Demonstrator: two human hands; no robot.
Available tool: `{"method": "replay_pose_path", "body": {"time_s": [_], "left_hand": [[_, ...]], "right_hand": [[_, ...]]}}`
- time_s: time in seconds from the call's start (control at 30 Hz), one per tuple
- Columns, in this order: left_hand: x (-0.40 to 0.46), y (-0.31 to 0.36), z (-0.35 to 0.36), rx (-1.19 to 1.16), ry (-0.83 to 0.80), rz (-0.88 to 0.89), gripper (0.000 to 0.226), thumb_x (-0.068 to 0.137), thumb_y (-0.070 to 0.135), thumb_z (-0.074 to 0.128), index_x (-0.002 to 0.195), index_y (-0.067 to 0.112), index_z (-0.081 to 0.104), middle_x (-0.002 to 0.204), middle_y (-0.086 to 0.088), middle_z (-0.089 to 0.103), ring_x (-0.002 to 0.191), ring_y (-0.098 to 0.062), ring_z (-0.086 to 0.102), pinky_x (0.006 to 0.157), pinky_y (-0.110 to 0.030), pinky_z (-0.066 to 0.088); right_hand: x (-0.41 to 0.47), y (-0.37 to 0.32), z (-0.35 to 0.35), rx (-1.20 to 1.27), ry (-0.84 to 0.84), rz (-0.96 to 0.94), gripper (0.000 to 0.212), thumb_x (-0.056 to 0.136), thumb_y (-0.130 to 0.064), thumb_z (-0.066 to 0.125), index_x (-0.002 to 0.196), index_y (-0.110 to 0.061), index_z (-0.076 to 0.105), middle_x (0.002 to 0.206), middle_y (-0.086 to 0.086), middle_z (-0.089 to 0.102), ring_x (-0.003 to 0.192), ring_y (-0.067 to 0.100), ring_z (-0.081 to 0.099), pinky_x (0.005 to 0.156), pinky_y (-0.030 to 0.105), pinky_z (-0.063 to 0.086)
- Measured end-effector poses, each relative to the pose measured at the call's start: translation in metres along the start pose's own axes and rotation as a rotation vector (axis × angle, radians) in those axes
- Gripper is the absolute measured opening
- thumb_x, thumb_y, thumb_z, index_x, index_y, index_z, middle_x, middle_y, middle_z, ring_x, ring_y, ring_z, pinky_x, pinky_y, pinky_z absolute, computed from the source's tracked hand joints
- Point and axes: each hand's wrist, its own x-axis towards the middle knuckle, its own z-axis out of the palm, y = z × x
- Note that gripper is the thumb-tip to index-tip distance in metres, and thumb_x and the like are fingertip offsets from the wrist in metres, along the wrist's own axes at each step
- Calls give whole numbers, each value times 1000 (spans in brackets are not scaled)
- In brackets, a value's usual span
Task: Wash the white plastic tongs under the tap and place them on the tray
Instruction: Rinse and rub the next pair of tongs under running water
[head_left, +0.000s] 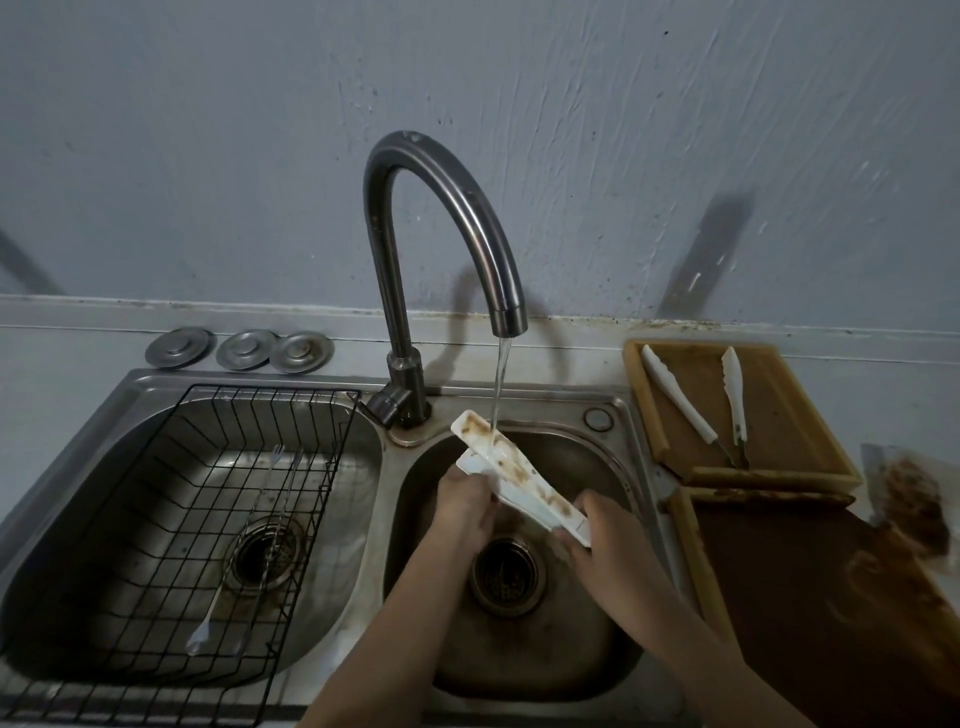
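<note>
White plastic tongs (511, 470) smeared with brown stains slant over the right sink basin (524, 654). Their far tip sits under the water stream running from the curved tap (452, 208). My left hand (462, 501) grips the tongs near the middle from the left. My right hand (605, 540) holds the near, hinged end. A brown tray (810, 415) to the right of the sink carries two other white tongs (678, 395), (735, 397).
A black wire rack (171, 519) with forks lies in the left basin. Three round metal sink plugs (239, 349) sit on the back ledge. A second brown stained tray (831, 587) is at the near right, with a dirty bag (914, 499) beside it.
</note>
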Motion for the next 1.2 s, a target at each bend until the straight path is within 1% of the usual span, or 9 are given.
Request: {"method": "replay_pose_path", "body": {"time_s": [0.17,0.3,0.4,0.53,0.67,0.8,0.9,1.03,1.2], "left_hand": [[-8,-19,4,67,-33,-51,46,78,-21,43,113,8,53,93,-16,66,78,-27,67,54,-33,58],[-14,-22,2,108,-95,-105,40,79,-22,42,113,-3,51,82,-15,67,61,-19,71,44,-27,54],[-6,-10,-6,201,3,-14,19,91,2,49,100,-10,61,75,-17,70,56,-21,70,44,-26,52],[3,14,-8,168,130,115,35,97,19,39,73,2,58,60,-11,62,51,-20,60,38,-18,47],[4,19,-10,173,98,240,37,99,35,34,110,8,56,101,-9,61,95,-22,60,91,-41,49],[-8,0,-23,314,-65,386,43,79,15,71,117,8,53,94,-2,66,80,-10,65,61,-20,53],[-8,-10,-31,438,37,435,62,62,15,84,113,19,49,93,11,60,82,1,58,52,-5,47],[-2,-8,-43,391,260,448,18,75,28,74,84,15,65,76,4,66,77,-11,63,50,-11,43],[4,-3,-51,425,319,410,22,85,27,64,70,11,64,70,-5,65,78,-22,62,66,-29,45]], "right_hand": [[2,-2,3,18,-16,17,19,81,-27,66,96,-18,58,83,-12,56,69,1,49,45,9,31],[1,-2,6,77,-50,40,27,81,-23,67,105,-12,61,84,-7,61,64,-2,46,48,5,38],[-1,-4,6,138,-54,53,33,82,-22,68,111,-11,61,90,-5,64,71,0,49,54,0,38],[-2,-7,3,146,-49,58,30,81,-21,69,107,-8,62,90,2,68,77,8,60,56,0,38],[-2,0,-3,64,-83,79,24,82,-21,66,102,-9,62,86,-1,66,77,9,61,50,7,37],[0,-2,-3,-56,-177,43,23,84,-23,63,103,-11,62,97,5,68,86,16,62,60,17,38],[-1,-8,-1,-79,-202,48,22,83,-23,64,102,-13,61,96,5,67,86,18,62,70,28,48],[-1,-10,-3,-152,-219,22,24,82,-24,63,104,-16,61,99,4,68,89,19,63,73,29,51],[2,-11,-5,-203,-224,-3,24,82,-24,62,105,-16,60,100,4,67,90,21,63,76,34,54]]}}
